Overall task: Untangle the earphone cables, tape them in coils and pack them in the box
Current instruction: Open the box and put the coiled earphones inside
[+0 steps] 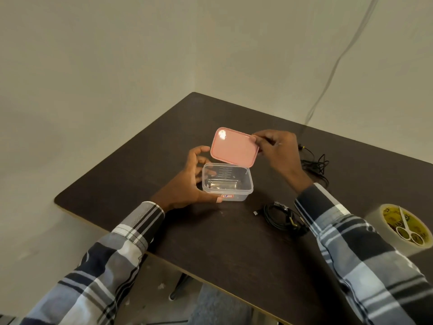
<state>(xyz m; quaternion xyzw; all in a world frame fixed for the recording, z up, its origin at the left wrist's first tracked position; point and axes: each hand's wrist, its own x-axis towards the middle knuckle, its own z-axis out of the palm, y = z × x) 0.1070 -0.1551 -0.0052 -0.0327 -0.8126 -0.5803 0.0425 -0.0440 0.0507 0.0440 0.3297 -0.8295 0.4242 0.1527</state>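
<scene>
My left hand (187, 184): fingers curled round the left side of the clear plastic box (227, 181), thumb on its front wall, steadying it on the dark table (145, 174).
Box: open, nothing in it.
Pink lid (234, 146): tilted above the box's far edge.
My right hand (277, 151): pinching the lid's right edge.
Coiled black cable (283, 216): near the box's right, beside my right sleeve (351, 242).
Tangled black cable (315, 166): behind my right wrist.
Tape roll (403, 227): far right, small scissors (406, 227) lying on top.
</scene>
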